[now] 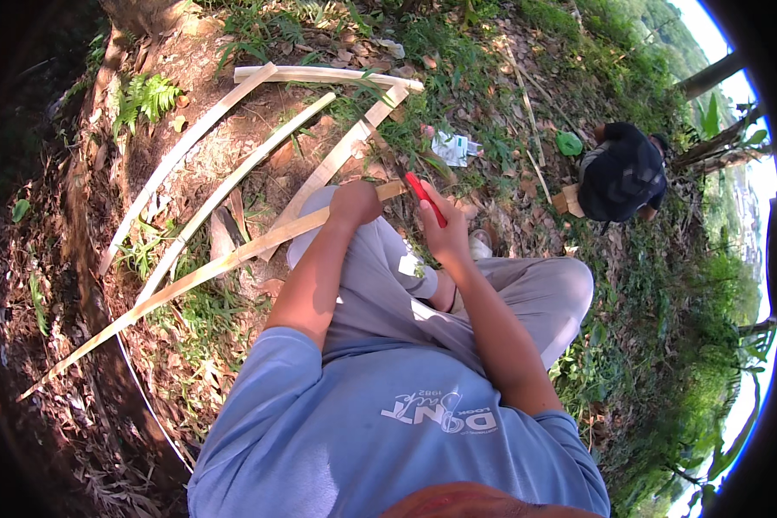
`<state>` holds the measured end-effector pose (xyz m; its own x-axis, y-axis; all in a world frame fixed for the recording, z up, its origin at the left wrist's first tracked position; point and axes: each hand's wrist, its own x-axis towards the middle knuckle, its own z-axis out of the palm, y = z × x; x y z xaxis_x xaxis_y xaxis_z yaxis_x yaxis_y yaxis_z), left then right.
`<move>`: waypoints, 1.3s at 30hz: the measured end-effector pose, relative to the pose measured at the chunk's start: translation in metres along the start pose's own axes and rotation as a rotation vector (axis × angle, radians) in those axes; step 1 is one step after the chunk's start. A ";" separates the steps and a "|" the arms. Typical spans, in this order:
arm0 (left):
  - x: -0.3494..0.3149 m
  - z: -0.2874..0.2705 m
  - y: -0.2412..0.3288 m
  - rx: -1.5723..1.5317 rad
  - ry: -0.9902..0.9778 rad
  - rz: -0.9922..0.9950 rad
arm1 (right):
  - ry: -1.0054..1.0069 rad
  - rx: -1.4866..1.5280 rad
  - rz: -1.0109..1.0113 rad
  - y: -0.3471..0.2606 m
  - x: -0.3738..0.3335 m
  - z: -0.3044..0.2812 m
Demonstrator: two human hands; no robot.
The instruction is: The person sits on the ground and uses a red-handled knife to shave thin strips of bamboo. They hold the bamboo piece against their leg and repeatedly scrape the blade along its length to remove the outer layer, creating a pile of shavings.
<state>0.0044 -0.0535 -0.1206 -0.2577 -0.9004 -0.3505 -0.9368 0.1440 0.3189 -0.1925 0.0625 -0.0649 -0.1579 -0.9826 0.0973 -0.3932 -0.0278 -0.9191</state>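
Note:
I sit cross-legged on the ground with a long, narrow wooden strip [224,263] slanting across my left thigh. My left hand [356,205] is closed around the strip near its upper right end, and its other end reaches far out to the lower left. In my right hand [445,233] is a red-handled bladed tool [427,200], gripped by the handle. Its dark, slim blade points up and left, meeting or crossing the strip's end just right of my left hand. Whether it is a knife or a saw I cannot tell.
Several pale wooden strips lie ahead and left, including a wide board [341,155] and a curved strip [181,164]. A white packet [451,148] and a green bag [568,143] lie farther off. Another person [623,173] sits bent over at the right, amid leaves and grass.

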 end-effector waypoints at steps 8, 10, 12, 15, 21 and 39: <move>-0.008 -0.016 0.000 -0.070 -0.087 -0.049 | -0.045 0.078 0.336 -0.065 -0.146 -0.117; -0.006 -0.011 0.003 -0.052 -0.085 -0.015 | -0.045 0.118 0.387 -0.082 -0.181 -0.155; -0.006 -0.006 0.004 -0.063 -0.079 -0.026 | -0.040 0.109 0.389 -0.088 -0.187 -0.165; -0.006 -0.007 0.004 -0.073 -0.087 -0.022 | -0.041 0.053 0.350 -0.091 -0.176 -0.153; -0.006 -0.005 0.000 -0.070 -0.026 -0.008 | -0.069 0.019 0.137 -0.005 -0.054 -0.048; -0.009 0.015 -0.003 -0.082 0.079 0.059 | -0.094 -0.070 0.397 -0.132 -0.168 -0.147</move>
<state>0.0062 -0.0398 -0.1314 -0.2899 -0.9211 -0.2598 -0.8972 0.1671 0.4088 -0.2474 0.2578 0.0958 -0.2278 -0.9271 -0.2977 -0.3798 0.3661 -0.8495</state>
